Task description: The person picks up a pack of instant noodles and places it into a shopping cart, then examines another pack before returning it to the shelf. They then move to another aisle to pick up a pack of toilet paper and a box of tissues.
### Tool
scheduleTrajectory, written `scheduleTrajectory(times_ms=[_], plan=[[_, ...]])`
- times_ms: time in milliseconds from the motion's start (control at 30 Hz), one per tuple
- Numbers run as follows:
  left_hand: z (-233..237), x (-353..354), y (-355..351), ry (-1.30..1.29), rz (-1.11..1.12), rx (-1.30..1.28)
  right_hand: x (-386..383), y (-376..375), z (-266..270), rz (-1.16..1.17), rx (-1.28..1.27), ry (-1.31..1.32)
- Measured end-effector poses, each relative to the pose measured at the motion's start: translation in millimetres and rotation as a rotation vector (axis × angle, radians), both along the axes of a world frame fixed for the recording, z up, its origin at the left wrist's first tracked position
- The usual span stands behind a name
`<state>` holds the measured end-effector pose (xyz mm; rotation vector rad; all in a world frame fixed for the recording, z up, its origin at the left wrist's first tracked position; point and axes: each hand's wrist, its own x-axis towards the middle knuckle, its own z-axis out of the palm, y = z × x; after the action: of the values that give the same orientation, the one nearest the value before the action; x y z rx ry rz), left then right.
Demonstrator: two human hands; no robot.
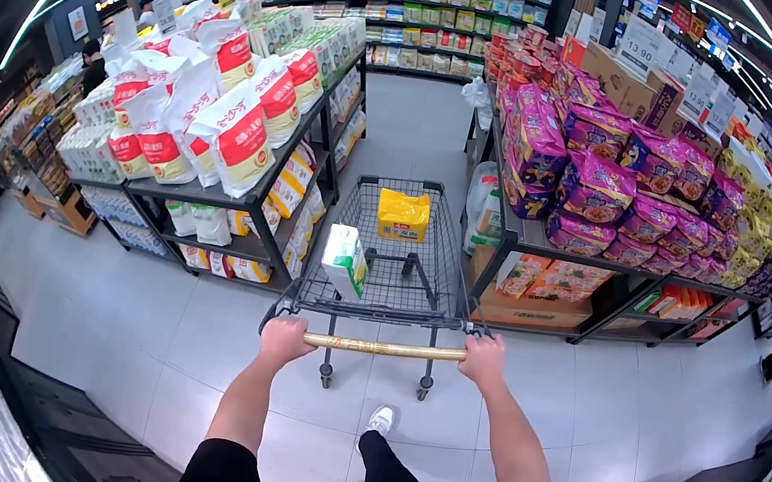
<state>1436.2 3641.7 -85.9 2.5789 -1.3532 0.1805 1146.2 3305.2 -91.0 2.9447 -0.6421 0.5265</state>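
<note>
Shopping cart (375, 313) stands straight ahead of us, its black wire basket (446, 262) pointing into the aisle (415, 126) between a left rack (270, 249) and a right rack (492, 269). We grip its gold handlebar (385, 348) with both hands: our left hand (288, 338) is closed around the left end, our right hand (485, 358) around the right end. This wide hold probably lets us share the push evenly and steer from either side. Our forearms (244, 400) reach forward, which seems to leave room for our legs, with one white sneaker (380, 421) showing between us and the cart.

Inside the basket, a yellow packet (404, 215) sits toward the far end, and a white-and-green packet (343, 259) tilts on the left side, closer to us. They lie apart, perhaps because so roomy a basket calls for no stacking; we cannot tell whether the nearer one leans on the mesh.

On our left, white-and-red flour sacks (240, 134) heap on top of their rack, likely so that the printed fronts catch the eye. On our right, purple instant-noodle multipacks (596, 190) pile up, with a price sign (639, 47) raised above them, presumably so the figures can be read over the stock
</note>
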Motion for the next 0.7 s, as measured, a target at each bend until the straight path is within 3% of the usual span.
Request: scheduleTrajectory(times_ms=[700], plan=[[-4.3,226.5,-180.5,-0.089,-0.084,-0.152,210.2,-161.6,24.9,-0.024,0.014,0.073]])
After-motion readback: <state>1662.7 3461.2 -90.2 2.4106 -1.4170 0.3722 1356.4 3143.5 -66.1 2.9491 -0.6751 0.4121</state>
